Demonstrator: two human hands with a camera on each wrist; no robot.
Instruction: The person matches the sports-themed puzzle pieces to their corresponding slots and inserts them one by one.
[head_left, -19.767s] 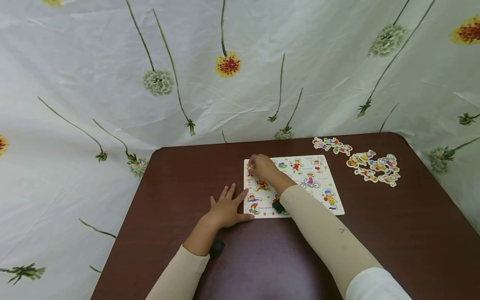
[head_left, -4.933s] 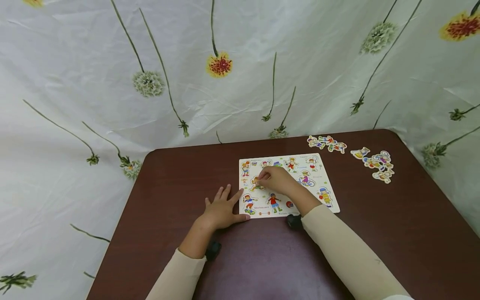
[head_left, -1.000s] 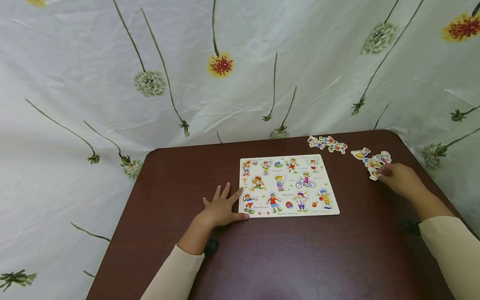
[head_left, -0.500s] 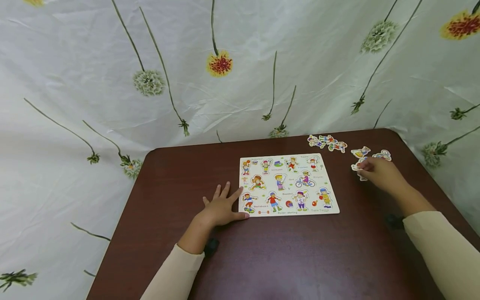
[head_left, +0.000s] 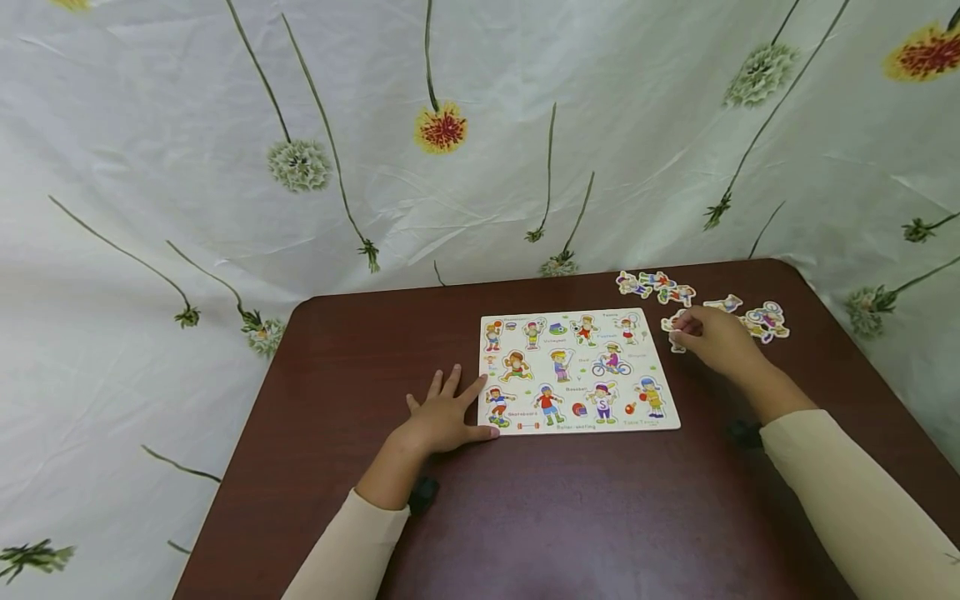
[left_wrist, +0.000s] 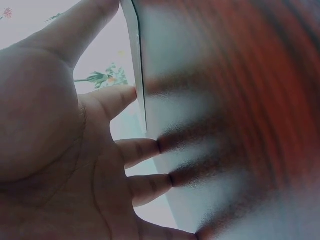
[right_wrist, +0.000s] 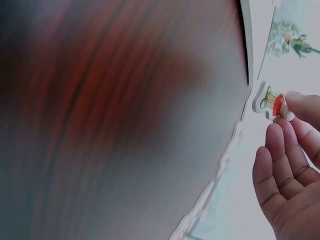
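Observation:
My right hand pinches a small cut-out puzzle piece between thumb and fingers, just off the right edge of a white puzzle board. In the right wrist view the puzzle piece shows a red part and stands tilted at the fingertips; the hand partly hides it. The board is printed with sports figures and lettering. Beside its left edge my left hand lies with fingers spread, thumb and forefinger touching the board. The left wrist view shows that palm with straight fingers against the tabletop.
Three loose puzzle pieces lie near the table's back edge. More pieces lie to the right, partly behind my right hand. The dark red-brown table has a flower-printed cloth hanging behind it.
Over the last second my right hand has carried the piece left from the right-hand pile towards the board. Earlier it was over the board's left side. The right-hand pile has shrunk; my left hand stays.

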